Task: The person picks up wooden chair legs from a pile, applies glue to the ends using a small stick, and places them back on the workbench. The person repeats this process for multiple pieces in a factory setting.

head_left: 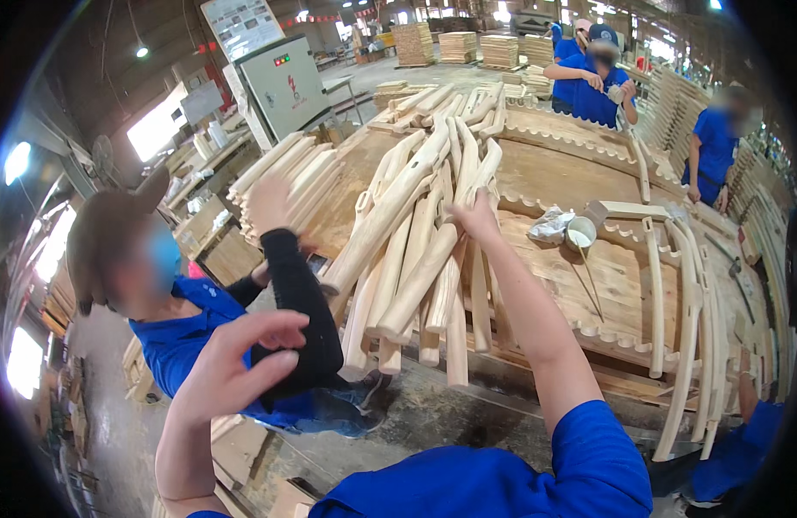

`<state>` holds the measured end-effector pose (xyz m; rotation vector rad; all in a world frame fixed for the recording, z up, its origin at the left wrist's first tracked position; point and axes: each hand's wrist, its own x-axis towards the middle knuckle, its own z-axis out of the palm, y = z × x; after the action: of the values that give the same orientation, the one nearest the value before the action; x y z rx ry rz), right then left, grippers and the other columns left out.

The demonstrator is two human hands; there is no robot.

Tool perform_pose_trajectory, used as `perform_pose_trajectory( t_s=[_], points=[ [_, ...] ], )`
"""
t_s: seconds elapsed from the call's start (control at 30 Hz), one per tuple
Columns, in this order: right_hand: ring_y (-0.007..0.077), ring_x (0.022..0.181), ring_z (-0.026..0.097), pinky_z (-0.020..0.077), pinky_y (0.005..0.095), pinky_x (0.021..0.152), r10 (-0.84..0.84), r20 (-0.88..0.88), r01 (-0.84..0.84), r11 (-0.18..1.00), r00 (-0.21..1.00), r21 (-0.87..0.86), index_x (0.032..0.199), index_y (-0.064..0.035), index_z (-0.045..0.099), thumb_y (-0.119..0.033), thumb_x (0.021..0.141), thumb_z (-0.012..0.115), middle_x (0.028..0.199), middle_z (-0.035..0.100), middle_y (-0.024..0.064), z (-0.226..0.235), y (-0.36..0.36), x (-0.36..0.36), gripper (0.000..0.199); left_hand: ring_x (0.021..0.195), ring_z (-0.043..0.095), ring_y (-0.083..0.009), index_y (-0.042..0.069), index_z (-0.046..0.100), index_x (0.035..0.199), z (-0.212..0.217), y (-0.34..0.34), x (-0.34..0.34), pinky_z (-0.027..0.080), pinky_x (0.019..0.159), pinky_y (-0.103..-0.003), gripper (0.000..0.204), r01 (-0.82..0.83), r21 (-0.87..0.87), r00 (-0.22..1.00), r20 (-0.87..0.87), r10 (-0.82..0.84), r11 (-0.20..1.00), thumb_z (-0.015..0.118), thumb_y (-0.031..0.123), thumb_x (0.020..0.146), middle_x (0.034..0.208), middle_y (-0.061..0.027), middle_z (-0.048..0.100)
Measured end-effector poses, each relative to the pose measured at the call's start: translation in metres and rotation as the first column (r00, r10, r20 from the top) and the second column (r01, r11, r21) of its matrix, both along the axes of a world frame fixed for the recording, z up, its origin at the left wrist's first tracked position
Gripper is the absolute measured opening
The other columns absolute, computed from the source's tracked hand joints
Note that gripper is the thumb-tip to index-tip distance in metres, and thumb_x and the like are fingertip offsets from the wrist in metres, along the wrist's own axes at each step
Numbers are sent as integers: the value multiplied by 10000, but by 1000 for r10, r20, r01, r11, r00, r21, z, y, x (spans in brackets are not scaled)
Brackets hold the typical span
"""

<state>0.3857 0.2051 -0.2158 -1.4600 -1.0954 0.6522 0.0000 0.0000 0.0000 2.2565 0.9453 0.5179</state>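
A heap of pale, curved wooden furniture pieces (426, 268) lies on the wooden workbench, their ends sticking out over its near edge. My right hand (478, 217) is on one curved wooden piece (422, 292) at the heap's right side, thumb to the left and fingers wrapped over it; the fingertips are partly hidden. My left hand (247, 367) is raised in the air to the left of the heap. Its fingers are curled but apart, with nothing between them, and it overlaps a co-worker's dark sleeve in view.
A masked co-worker (187, 289) stands close at left, one hand (269, 203) raised beside the heap. A metal cup (579, 231) with a stick stands on the bench (554, 168), near scalloped rails (579, 127). Long curved pieces (685, 337) lean at right. Other people work beyond.
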Motion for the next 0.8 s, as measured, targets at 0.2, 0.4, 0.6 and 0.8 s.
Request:
perform_pose_trajectory(
  t_s=[0.2,0.4,0.6,0.8],
  points=[
    [379,1098,536,429,379,932,-102,135,85,988,986,126,1407,-7,231,-198,656,660,1201,527,283,4,-6,4,885,892,584,-185,48,569,1158,-14,72,46,465,763,-306,377,-128,153,974,-167,153,980,606,237,834,971,-92,602],
    [290,1180,486,391,326,973,0,16,-4,972,1000,237,1420,-30,243,-89,664,620,1302,467,229,-17,-49,50,847,929,547,-154,20,514,1218,-67,194,55,445,813,-296,447,-158,111,956,-232,180,981,589,286,867,1045,-71,578],
    [278,1277,385,334,354,1030,-76,198,42,984,977,170,1429,-3,196,-275,777,663,1416,331,219,-44,-51,59,846,903,504,-171,71,452,1286,-135,318,87,427,810,-320,552,-366,-199,929,-136,345,909,491,459,895,1065,-82,540],
    [262,1170,462,425,380,944,-46,-627,36,999,778,-29,1469,-78,31,-295,814,630,1425,316,153,-41,-48,46,913,905,505,-175,111,451,1293,-206,401,104,415,822,-331,618,-281,-536,924,72,374,796,467,562,871,1092,-85,540]
  ],
)
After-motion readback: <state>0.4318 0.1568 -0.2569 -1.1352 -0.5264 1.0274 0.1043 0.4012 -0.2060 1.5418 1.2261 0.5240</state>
